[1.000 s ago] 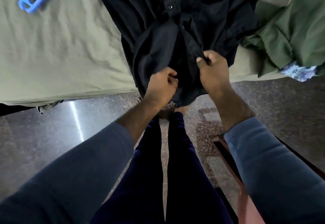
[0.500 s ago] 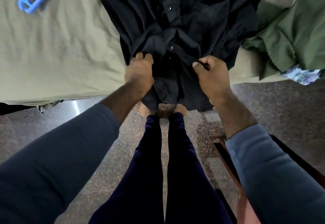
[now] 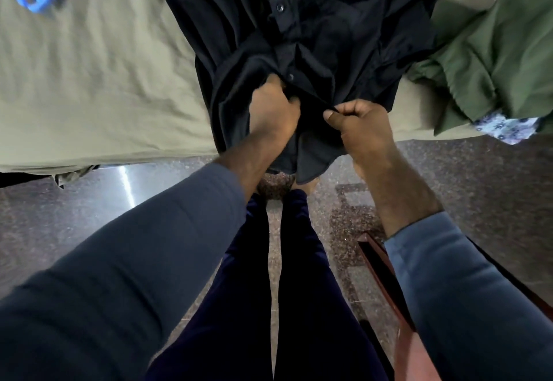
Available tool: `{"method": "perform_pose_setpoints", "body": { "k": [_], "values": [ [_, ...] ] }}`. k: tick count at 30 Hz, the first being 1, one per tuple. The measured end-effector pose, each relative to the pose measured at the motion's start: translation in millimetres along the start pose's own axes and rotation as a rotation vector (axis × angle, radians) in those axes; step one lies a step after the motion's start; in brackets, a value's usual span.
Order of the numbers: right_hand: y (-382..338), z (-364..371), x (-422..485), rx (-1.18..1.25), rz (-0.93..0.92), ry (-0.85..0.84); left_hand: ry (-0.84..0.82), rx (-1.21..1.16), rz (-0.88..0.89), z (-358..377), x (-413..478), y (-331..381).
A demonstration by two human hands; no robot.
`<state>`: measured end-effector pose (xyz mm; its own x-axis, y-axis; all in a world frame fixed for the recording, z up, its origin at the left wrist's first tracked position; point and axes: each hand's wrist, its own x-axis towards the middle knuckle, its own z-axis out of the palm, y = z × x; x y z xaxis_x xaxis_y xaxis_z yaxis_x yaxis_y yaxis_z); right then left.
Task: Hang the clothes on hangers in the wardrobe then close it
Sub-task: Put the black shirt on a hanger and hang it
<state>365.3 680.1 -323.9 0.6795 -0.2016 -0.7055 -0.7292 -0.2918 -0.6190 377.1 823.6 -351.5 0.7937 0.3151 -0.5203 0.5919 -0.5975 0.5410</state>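
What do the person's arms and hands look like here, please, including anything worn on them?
Both arms wear long, plain sleeves: the left sleeve looks dark slate blue, the right sleeve a lighter grey-blue. Each ends at the forearm. The left hand and right hand are bare, with no gloves, rings or watch visible.

Single head-worn wide-angle view, looking steeply down and forward, close over the olive-sheeted bed (image 3: 89, 81) edge and polished speckled stone floor (image 3: 74, 216).
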Motion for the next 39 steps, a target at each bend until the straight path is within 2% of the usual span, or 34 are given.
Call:
{"method": "perform_pose_setpoints", "body": {
  "k": [3, 11, 15, 20, 23, 29, 39],
  "values": [
    [-1.7, 1.1, -3.4, 0.010, -0.003, -0.060, -0.042, 0.105, -0.032, 2.7, 10.0, -4.4],
    [-6.5, -1.6, -7.2, 0.020, -0.013, -0.079, -0.125, 0.218, 0.099, 8.7, 19.2, -9.5],
    [-8.1, -4.1, -10.5, 0.010, -0.012, -0.063, -0.101, 0.009, 0.141, -5.1, -0.8, -10.1],
    [-6.6, 1.2, -30.8, 0.075, 0.035, -0.167, -0.156, -0.444, -0.057, -33.8, -54.9, -11.1],
    [-7.1, 9.7, -53.3, 0.134, 0.025, -0.216, -0.155, -0.592, -0.157, -49.2, -80.6, -9.3],
    [-12.8, 16.5, -90.5, 0.213, 0.013, -0.252, -0.237, -0.698, -0.189, -73.4, -99.8, -13.9],
    [-25.3, 19.8, -108.1, 0.369, 0.077, -0.326, -0.288, -0.670, -0.153, -99.9, -104.3, -20.4]
  ]
}}
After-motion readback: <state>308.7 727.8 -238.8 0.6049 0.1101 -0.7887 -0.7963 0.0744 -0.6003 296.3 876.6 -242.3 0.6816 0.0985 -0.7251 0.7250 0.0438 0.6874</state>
